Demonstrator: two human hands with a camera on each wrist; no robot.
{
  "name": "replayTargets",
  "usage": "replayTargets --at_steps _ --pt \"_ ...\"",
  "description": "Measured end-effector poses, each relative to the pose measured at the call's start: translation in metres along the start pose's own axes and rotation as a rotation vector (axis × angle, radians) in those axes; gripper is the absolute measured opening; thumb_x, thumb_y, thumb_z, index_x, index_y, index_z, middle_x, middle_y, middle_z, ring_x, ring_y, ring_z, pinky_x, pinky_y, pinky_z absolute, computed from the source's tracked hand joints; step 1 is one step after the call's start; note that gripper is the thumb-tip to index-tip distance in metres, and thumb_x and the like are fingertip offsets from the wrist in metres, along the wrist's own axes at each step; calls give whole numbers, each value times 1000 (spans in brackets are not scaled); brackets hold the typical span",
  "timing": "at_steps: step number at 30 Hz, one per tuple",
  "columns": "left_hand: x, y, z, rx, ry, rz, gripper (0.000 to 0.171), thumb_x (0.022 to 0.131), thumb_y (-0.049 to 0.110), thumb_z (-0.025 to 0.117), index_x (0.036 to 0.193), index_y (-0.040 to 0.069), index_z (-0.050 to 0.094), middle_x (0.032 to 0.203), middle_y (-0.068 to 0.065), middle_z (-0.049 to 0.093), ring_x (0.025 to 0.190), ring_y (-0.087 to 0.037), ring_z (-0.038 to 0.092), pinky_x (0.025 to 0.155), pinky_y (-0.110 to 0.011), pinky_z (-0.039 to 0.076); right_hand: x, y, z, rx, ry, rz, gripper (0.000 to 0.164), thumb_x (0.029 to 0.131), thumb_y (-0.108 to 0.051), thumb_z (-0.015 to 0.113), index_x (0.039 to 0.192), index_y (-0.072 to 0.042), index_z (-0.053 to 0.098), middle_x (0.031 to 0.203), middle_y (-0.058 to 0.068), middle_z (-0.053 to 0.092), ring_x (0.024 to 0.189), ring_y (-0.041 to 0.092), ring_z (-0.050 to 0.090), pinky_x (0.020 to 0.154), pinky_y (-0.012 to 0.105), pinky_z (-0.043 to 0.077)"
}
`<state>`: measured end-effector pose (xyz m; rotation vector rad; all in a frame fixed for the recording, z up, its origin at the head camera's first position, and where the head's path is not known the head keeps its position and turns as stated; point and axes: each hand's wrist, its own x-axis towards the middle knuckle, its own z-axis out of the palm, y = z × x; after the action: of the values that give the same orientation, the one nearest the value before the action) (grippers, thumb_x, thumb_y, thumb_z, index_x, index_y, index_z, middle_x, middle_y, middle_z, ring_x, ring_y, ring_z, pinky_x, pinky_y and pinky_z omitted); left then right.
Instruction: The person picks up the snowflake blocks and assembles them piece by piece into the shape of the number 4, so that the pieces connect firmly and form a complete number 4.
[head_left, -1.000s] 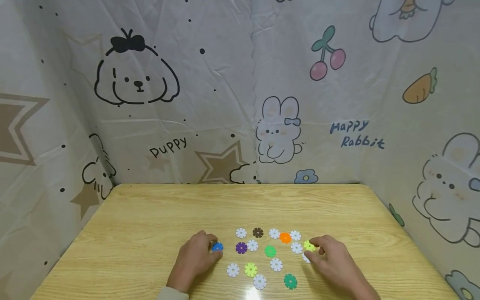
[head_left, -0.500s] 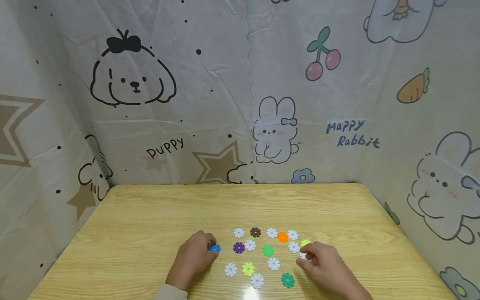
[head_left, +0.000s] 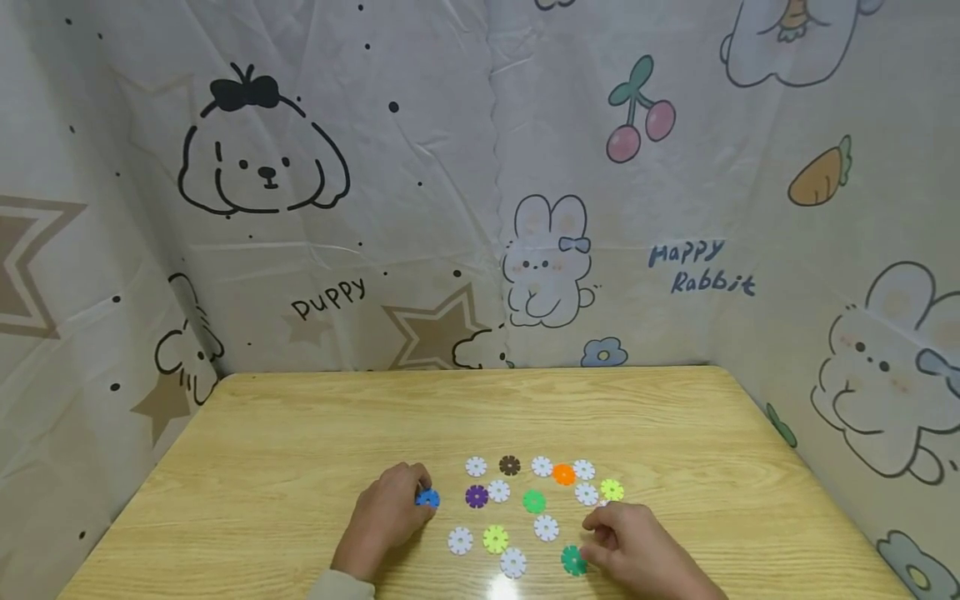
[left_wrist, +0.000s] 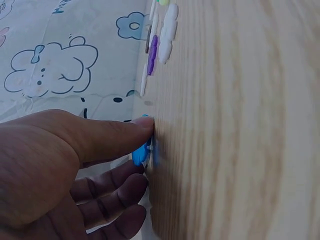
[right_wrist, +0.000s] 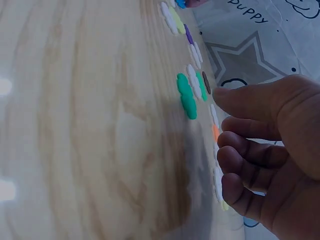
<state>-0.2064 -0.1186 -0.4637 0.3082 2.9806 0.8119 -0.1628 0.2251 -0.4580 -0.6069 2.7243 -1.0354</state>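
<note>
On the wooden table my left hand (head_left: 385,510) has its thumb and index finger at opposite edges of a blue notched snowflake disc (head_left: 428,498), pinching it. The left wrist view shows the blue disc (left_wrist: 140,154) partly behind the thumb, with the other fingers loosely bent. My right hand (head_left: 639,547) hovers low at the right, fingers relaxed and holding nothing. Its thumb tip overlaps the edge of a dark green snowflake disc (head_left: 573,561) in the head view. In the right wrist view the green disc (right_wrist: 186,96) lies flat, apart from the fingers.
Between the hands lie several white discs, plus purple (head_left: 476,497), brown (head_left: 510,465), orange (head_left: 564,474), light green (head_left: 534,501) and yellow ones (head_left: 496,539). One white disc is mostly hidden behind the right hand. A patterned cloth (head_left: 420,208) stands behind the table (head_left: 315,425).
My right hand has moved left and toward the near edge, from the yellow disc at the right to beside the dark green one. The left hand stays at the blue disc.
</note>
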Motion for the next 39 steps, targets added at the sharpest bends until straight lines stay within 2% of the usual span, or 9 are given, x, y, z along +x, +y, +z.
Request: replayTargets --at_steps 8,17,28,34,39 --pt "-1 -2 -1 -7 -7 36 24 79 13 84 97 9 69 84 0 62 73 -14 58 60 -37 51 1 1 9 62 -74 -17 25 84 -18 80 99 -1 71 89 -3 66 78 6 57 66 28 51" --pt "-2 -5 -1 -24 -20 51 27 79 14 84 101 6 71 84 0 64 74 -16 61 61 -39 52 3 -1 14 27 -74 -23 17 82 -17 82 92 -8 70 81 -7 60 72 4 51 62 26 47" --pt "-5 -4 -2 -29 0 65 22 77 11 86 94 8 71 79 1 61 71 -14 57 60 -37 50 7 -6 14 41 -120 -3 13 84 -7 76 88 -8 64 77 -6 58 70 6 50 61 26 46" --pt "-7 -4 -2 -43 -4 62 15 79 9 84 87 9 71 74 4 59 67 -12 54 59 -35 49 6 -7 16 79 -97 -13 17 83 -4 76 86 -10 60 77 -8 60 69 5 54 61 24 48" --pt "-9 -3 -2 -52 2 87 13 80 8 82 82 12 70 71 8 57 65 -10 51 59 -32 47 4 -8 15 136 -82 13 19 82 0 77 88 -8 61 80 -5 61 72 10 55 63 25 48"
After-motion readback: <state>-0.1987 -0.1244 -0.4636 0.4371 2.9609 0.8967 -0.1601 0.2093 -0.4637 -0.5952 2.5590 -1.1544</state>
